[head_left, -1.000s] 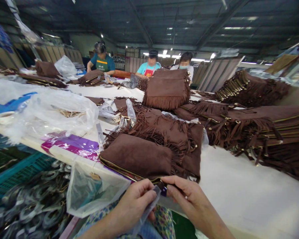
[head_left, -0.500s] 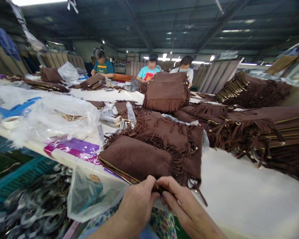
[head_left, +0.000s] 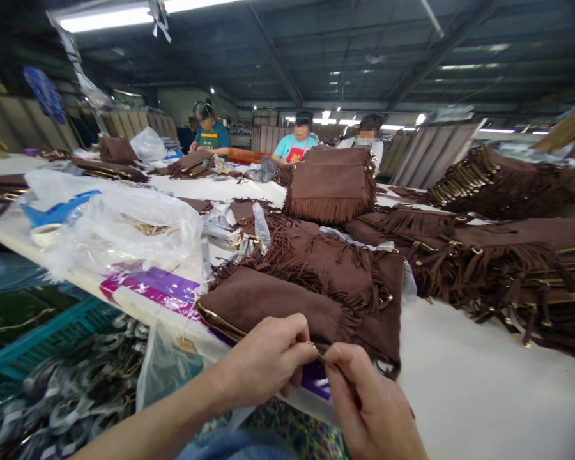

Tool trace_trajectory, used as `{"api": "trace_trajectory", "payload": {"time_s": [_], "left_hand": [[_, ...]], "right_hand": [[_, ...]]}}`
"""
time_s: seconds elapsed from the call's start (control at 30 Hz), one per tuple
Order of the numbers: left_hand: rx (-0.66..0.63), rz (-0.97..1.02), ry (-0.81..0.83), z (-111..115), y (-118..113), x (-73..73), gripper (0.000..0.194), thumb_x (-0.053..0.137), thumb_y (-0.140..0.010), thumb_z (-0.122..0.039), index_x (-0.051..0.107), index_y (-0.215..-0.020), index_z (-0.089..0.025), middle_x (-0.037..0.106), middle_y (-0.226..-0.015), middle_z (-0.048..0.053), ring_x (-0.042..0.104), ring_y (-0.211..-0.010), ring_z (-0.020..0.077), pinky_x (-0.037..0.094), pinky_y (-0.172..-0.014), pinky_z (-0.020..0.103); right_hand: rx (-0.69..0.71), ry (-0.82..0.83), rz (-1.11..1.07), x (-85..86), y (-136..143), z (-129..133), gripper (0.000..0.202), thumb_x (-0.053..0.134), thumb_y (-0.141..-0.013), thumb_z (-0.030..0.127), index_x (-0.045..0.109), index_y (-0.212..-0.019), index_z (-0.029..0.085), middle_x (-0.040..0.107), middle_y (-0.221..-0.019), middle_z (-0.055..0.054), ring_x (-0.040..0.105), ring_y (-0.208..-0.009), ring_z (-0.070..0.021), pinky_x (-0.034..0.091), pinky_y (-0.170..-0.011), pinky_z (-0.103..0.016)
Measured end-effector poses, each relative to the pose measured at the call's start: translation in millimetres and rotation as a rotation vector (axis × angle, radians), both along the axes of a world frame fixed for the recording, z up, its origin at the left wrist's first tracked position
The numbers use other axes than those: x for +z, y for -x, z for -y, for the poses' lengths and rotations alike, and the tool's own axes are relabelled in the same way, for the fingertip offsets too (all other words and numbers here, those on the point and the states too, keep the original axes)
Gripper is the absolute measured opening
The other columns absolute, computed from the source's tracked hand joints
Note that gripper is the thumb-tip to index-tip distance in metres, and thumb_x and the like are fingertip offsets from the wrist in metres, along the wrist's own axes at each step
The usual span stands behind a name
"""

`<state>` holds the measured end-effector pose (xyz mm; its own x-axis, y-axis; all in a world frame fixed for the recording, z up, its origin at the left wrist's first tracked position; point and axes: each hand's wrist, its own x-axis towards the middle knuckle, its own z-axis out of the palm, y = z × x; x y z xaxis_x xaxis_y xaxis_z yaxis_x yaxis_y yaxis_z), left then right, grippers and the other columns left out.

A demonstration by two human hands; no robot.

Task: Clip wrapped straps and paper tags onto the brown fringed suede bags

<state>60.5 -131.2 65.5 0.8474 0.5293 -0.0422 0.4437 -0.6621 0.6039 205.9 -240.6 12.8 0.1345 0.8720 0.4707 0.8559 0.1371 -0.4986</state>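
A brown suede-like fringed bag lies at the table's near edge, its gold zipper facing me. At the bag's near right, my left hand is closed in a pinch on the small gold metal part of a zipper pull. Facing it, my right hand pinches the same pull's other end, where a dark brown strip runs into the fingers. The fingertips hide most of the pull. Just behind lies another flat fringed bag, partly under the first.
Fringed bags are stacked at right, and one stands mid-table. Clear plastic bags and a tape roll lie left. Below, a teal crate holds wrapped straps. Several people work across the white table.
My hands have shifted slightly right and the left has risen, baring the gold part between the fingertips. The view has tilted up and turned left a little.
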Motion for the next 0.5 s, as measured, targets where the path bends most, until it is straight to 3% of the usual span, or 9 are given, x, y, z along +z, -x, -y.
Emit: {"api": "trace_trajectory", "payload": {"time_s": [0.17,0.27,0.4,0.5], "left_hand": [[-0.017,-0.129,-0.362,4.1,-2.9,-3.9,0.012,0.046,-0.093,-0.021,0.058,-0.092,-0.022,0.071,-0.08,0.003,0.066,-0.071,0.0206,0.041,-0.06,0.025],[-0.062,-0.21,-0.411,2.3,1.3,-9.9,0.013,0.046,-0.092,-0.019,0.058,-0.093,-0.023,0.071,-0.083,0.003,0.068,-0.074,0.0225,0.043,-0.061,0.027],[0.164,-0.261,-0.406,-2.6,15.4,-19.6,0.017,0.04,-0.096,-0.022,0.056,-0.092,-0.022,0.071,-0.079,0.005,0.069,-0.074,0.0232,0.044,-0.061,0.027],[0.282,-0.302,-0.417,-14.5,39.0,-27.0,0.016,0.039,-0.097,-0.024,0.054,-0.093,-0.021,0.071,-0.077,0.005,0.069,-0.075,0.0215,0.043,-0.062,0.025]], "right_hand": [[-0.11,0.003,0.034,-9.0,-6.5,7.0,0.014,0.04,-0.097,0.026,0.051,-0.089,0.026,0.064,-0.065,0.002,0.064,-0.052,-0.0178,0.043,-0.048,-0.024],[-0.207,-0.001,0.062,-27.0,-2.0,10.8,0.016,0.041,-0.096,0.029,0.054,-0.088,0.026,0.064,-0.061,0.001,0.062,-0.048,-0.0196,0.041,-0.047,-0.025],[-0.245,-0.037,0.03,-46.1,13.6,11.4,0.018,0.042,-0.096,0.028,0.058,-0.09,0.025,0.063,-0.058,0.0,0.061,-0.045,-0.0201,0.04,-0.047,-0.027],[-0.213,-0.043,0.009,-53.9,13.6,13.1,0.021,0.042,-0.095,0.029,0.062,-0.09,0.026,0.063,-0.06,-0.001,0.062,-0.047,-0.0217,0.041,-0.046,-0.028]]}}
